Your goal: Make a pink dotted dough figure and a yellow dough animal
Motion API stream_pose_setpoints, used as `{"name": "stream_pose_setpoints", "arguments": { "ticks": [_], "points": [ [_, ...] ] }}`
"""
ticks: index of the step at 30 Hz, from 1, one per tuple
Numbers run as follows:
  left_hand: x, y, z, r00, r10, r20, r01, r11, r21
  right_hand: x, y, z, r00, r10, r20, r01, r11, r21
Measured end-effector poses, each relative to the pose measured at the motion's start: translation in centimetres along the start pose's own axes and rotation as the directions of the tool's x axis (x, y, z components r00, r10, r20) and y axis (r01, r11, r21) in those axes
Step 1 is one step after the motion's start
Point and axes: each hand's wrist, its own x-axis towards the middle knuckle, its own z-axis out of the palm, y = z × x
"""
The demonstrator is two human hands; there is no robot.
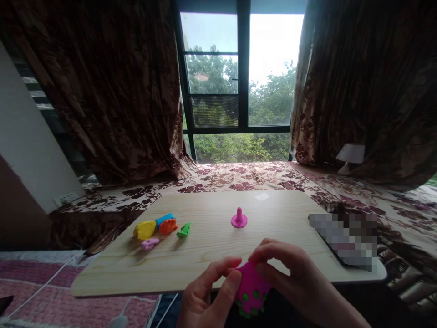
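the pink clay dome (251, 287), dotted green, sits at six o'clock by the table's near edge, its underside lost in shadow. left hand (211, 291) and right hand (290, 273) pinch its top, fingertips partly hidden. pink stemmed disc (239, 220) stands at twelve; at ten, yellow clay (144, 230) partly overlaps blue clay (164, 220).

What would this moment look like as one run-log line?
left hand: on pink piece | right hand: on pink piece | pink piece: green dots, held at near table edge | pink stemmed disc: on table
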Motion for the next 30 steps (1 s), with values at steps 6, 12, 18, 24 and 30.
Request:
{"name": "stream_pose_setpoints", "arguments": {
  "ticks": [6,12,18,24,30],
  "points": [
    [0.3,0.5,0.4,0.972,0.199,0.125,-0.207,0.977,0.051,0.4,-0.3,0.4,0.999,-0.021,0.035,0.02,0.999,0.026],
    [0.4,0.9,0.3,0.982,0.108,0.152,-0.113,0.993,0.026,0.5,-0.3,0.4,0.998,-0.027,0.058,0.027,1.0,-0.002],
    [0.4,1.3,0.0,0.974,0.077,0.214,-0.086,0.996,0.031,0.6,-0.4,0.4,0.996,-0.035,0.086,0.043,0.995,-0.092],
    [0.7,1.2,-0.2,0.961,0.044,0.271,-0.067,0.995,0.076,0.7,-0.3,0.5,0.993,-0.086,0.076,0.102,0.968,-0.23],
    [0.7,0.1,0.2,0.968,-0.13,0.215,0.169,0.97,-0.174,0.5,0.8,0.0,1.0,0.006,0.031,-0.003,0.997,-0.082]
  ]
}}
